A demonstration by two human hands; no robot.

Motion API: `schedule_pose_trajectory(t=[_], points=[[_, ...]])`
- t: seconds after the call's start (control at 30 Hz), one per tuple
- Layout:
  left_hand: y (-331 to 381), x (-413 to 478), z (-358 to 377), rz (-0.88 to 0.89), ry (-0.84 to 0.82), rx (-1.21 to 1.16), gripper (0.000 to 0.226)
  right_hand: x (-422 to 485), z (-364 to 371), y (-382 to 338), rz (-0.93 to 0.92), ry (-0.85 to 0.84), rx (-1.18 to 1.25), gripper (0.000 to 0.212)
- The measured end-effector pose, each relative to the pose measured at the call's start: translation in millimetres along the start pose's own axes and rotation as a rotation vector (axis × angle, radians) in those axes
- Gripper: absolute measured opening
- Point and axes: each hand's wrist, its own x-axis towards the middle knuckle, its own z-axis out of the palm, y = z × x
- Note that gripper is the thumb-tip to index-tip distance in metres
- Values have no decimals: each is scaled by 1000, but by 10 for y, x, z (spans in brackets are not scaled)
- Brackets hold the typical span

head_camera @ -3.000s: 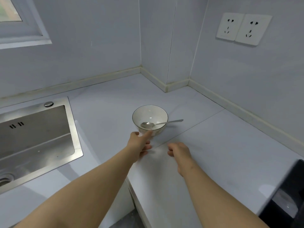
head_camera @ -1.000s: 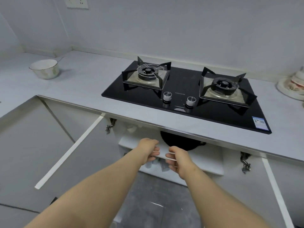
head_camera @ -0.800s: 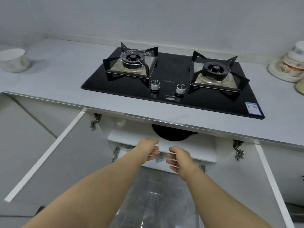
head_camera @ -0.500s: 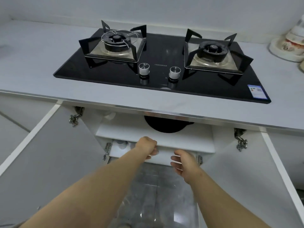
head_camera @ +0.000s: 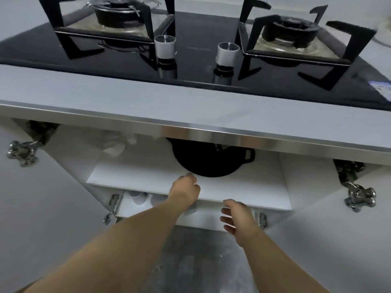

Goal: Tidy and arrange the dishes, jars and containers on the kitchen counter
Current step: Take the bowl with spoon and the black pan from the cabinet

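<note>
One black pan (head_camera: 211, 163) on upper shelf (head_camera: 243, 187), centre frame, left hand (head_camera: 185, 190) curled at its front rim, grip unclear, right hand (head_camera: 237, 216) fingers loose, holding nothing, pale jars (head_camera: 138, 197) below left, blurred, count unclear, two knobs (head_camera: 165, 46), two burners (head_camera: 120, 13) at top, counter edge (head_camera: 211, 132) hides pan's back.

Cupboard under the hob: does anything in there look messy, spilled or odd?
Nothing looks spilled or broken. The black pan sits flat on the upper shelf; only what looks like a crumpled whitish bag stuffed at the back left looks untidy.
</note>
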Motion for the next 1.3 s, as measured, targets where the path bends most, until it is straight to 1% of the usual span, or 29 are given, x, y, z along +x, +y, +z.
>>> schedule_pose_trajectory(t=[0.07,0.13,0.23,0.3,0.4,0.47,0.6,0.67,0.8,0.9,1.0,1.07,1.1,1.13,1.17,1.2,1.23,1.27,1.3], points=[[-9,233,135,102,36,215,44,195,48,-46,-49,6,-11,12],[-3,441,280,189,52,360,57,397,92,-73,-83,5,-8,12],[-20,730,514,229,-30,384,76,685,114,-22,-108,16,16,8],[-77,854,617,226,-70,423,82,827,101,34,-106,28,27,6],[-201,938,711,257,-32,557,84,954,78,125,-102,48,58,9],[-253,939,725,286,2,599,85,1026,69,156,-110,70,76,11],[-296,800,691,305,-20,658,86,1014,85,192,-118,93,85,13],[-339,691,691,307,-42,679,86,960,103,208,-101,91,75,11],[-465,438,710,330,-42,675,86,821,136,257,-57,86,62,1],[-559,248,694,329,-50,674,82,705,157,283,-28,86,67,7],[-592,71,672,306,-103,676,77,578,189,301,11,73,97,15],[-617,-14,647,285,-113,577,68,522,204,309,45,72,109,18],[-635,-55,638,275,-62,480,62,501,207,317,59,72,111,18],[-651,-99,630,252,41,357,55,482,208,320,77,72,116,18],[-667,-132,621,198,184,221,50,477,211,327,96,76,122,18],[-670,-166,609,84,322,76,48,476,216,339,114,84,129,18],[-656,-178,582,-80,417,-81,47,485,222,349,129,98,136,19],[-629,-161,548,-266,437,-259,48,503,227,361,144,112,154,20],[-592,-111,539,-431,399,-443,50,519,220,368,162,122,181,21]])
